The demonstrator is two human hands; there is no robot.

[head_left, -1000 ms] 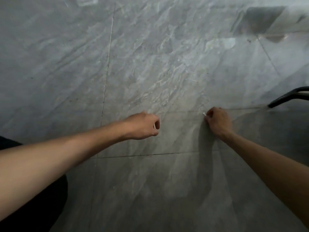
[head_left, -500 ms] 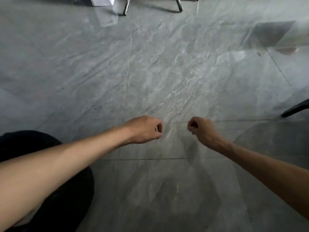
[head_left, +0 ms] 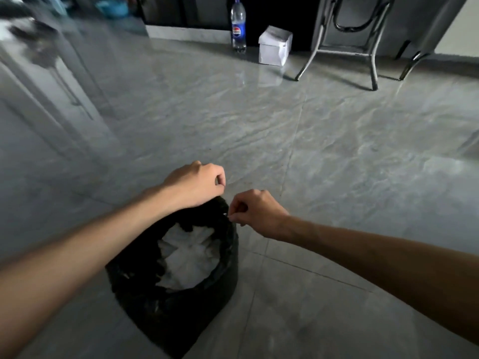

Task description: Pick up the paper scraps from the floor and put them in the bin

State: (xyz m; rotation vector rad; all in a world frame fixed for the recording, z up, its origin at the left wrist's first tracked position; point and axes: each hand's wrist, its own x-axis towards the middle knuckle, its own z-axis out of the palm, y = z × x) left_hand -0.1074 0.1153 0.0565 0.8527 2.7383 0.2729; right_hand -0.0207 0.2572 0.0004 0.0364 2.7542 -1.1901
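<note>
We see a round bin lined with a black plastic bag (head_left: 223, 255) standing on the glossy grey marble-patterned tile floor (head_left: 337, 156), with a heap of crumpled white paper (head_left: 189, 257) already lying inside it. Our left hand (head_left: 194, 186) hangs over the far rim of the bin, fingers curled into a closed fist with thumb against forefinger; we cannot tell whether anything is held inside it. Our right hand (head_left: 255, 213) sits just beside the bin's right rim, fingers pinched together, and a tiny pale speck at the fingertips (head_left: 231, 214) looks like a small white paper scrap (head_left: 226, 214), though the blur makes that uncertain. The two hands are near each other but apart.

Farther back, against the dark wall base, stands a clear plastic bottle with a blue-and-red label (head_left: 238, 25), upright, and just beside it to the right a small white cardboard box (head_left: 274, 46). To the right of the box are the metal tube legs of a chair (head_left: 337, 47). The left edge of the view is smeared and unreadable.
</note>
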